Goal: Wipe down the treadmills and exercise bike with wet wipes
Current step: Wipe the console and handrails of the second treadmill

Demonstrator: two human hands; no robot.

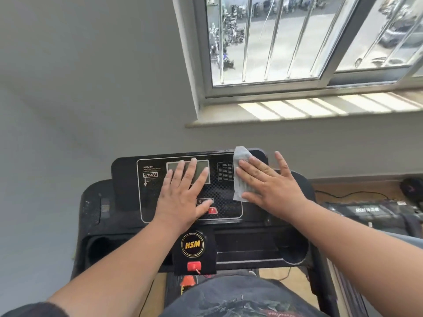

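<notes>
1. Straight ahead in the head view, a black treadmill console stands against a grey wall, with a grey display screen in its upper middle and a red button near its lower edge.
2. Flat on the console lies the left hand, fingers straight and spread apart; the fingertips reach over the display screen and the thumb rests just beside the red button. It holds nothing.
3. On the console's right side, the right hand presses down with its fingers straight and fanned out, pinning a white wet wipe under the fingers and thumb. The wipe's upper corner sticks out past the console's top edge.
4. Below the console sits a round yellow-ringed badge reading HSM, with a red safety clip under it.
5. To the right, a second treadmill stands on a wooden floor, with a black cable trailing behind it.
6. Above, a barred window looks onto a yard, sunlight striping its sill.
</notes>
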